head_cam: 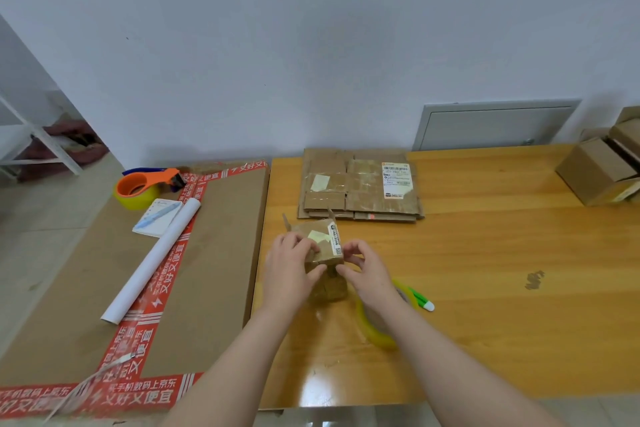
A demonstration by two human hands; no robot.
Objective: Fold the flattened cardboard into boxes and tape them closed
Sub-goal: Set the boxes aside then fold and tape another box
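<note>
Packing workroom, stack of flattened cartons [360, 184], tape dispenser [149, 185], wooden table [502, 253], plain white wall [311, 45]

I can't see the near side of the small box [323, 243]; the left hand [287, 263] and right hand [367, 270] cover it. The right arm [433, 350] hides half the yellow tape roll [372, 331]. The label [395, 180] on the flat cardboard stack [346, 184] is too small to read. The picture's edge cuts off the boxes [595, 166] far right.
</note>
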